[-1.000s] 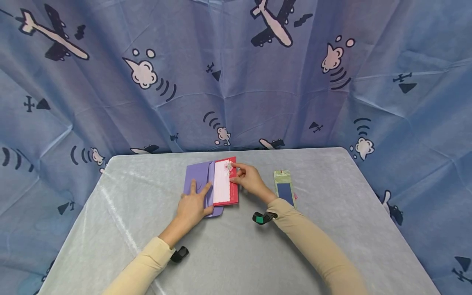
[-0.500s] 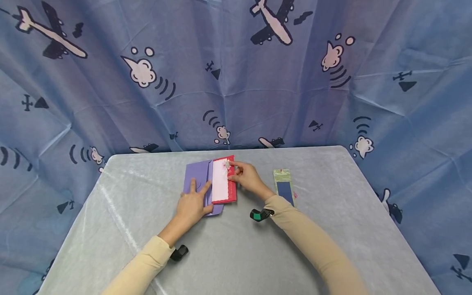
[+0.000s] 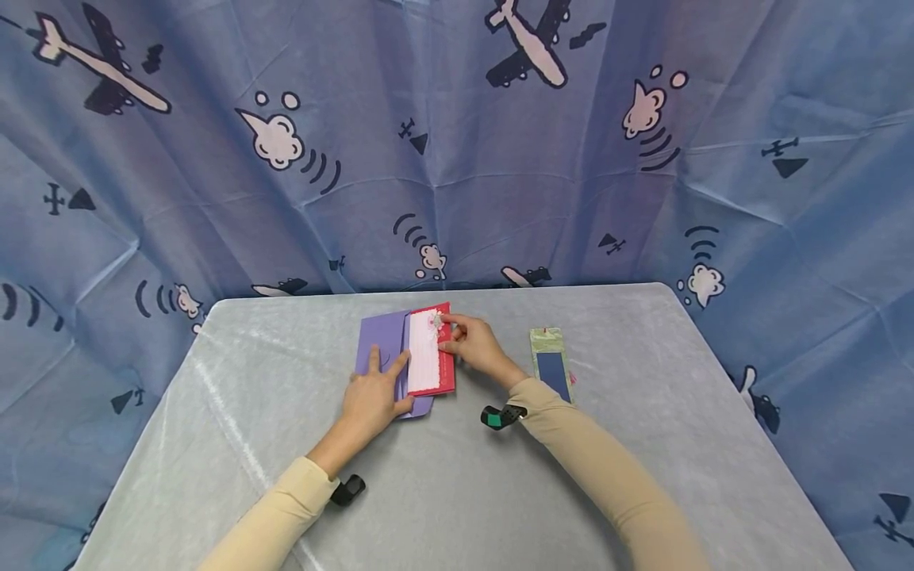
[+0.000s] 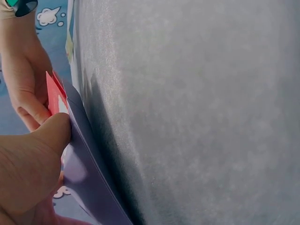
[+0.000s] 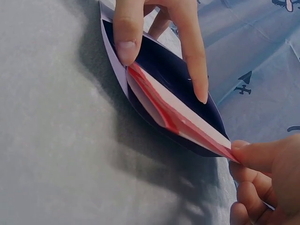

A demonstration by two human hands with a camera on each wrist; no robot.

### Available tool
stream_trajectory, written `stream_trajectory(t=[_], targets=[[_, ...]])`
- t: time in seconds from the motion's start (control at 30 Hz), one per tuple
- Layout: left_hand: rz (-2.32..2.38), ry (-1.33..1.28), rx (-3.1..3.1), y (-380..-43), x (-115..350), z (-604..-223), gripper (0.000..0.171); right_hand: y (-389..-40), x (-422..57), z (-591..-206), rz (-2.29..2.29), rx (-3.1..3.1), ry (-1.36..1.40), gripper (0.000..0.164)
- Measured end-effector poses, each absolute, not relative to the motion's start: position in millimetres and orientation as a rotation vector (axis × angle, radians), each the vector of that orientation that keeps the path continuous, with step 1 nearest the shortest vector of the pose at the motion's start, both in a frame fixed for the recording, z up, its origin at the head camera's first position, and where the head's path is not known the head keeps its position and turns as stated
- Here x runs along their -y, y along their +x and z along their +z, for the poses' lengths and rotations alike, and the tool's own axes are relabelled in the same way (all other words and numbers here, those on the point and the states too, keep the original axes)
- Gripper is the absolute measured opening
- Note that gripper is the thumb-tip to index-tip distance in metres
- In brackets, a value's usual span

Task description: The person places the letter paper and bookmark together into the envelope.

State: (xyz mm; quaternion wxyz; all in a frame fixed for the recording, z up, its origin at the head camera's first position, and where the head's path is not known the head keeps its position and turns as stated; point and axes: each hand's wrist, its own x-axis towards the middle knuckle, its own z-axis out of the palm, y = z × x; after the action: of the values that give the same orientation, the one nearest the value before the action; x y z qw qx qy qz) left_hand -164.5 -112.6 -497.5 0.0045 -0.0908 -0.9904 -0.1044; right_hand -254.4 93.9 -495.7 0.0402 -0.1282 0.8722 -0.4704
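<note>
A purple envelope (image 3: 382,331) lies near the table's far edge, its mouth spread on the right side. Partly inside that mouth is a red card (image 3: 424,353) with a white scalloped panel and a small flower ornament. My left hand (image 3: 367,403) rests on the envelope with fingers spread; in the right wrist view its thumb (image 5: 126,47) touches the near edge of the mouth and a straight finger lies along the far side. My right hand (image 3: 481,349) pinches the card's outer edge between thumb and fingers, seen close up as a thumb (image 5: 253,152) on the card's corner.
To the right lies a green card (image 3: 548,342) with a dark blue panel and a small pink bit at its side, partly behind the right sleeve. A grey cloth covers the table (image 3: 443,492). A blue curtain (image 3: 457,174) hangs behind the far edge.
My right hand and the red card have shifted slightly left, so less of the card shows outside the envelope. My left hand stays in place on the envelope.
</note>
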Motion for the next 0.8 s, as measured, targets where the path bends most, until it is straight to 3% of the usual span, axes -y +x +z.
stream_trajectory(t=[0.8], targets=[[-0.307, -0.312, 3.057, -163.2, 113.0, -497.5, 0.080, -256.7, -85.1, -502.6, -1.440, -2.672, -0.394, 0.056]])
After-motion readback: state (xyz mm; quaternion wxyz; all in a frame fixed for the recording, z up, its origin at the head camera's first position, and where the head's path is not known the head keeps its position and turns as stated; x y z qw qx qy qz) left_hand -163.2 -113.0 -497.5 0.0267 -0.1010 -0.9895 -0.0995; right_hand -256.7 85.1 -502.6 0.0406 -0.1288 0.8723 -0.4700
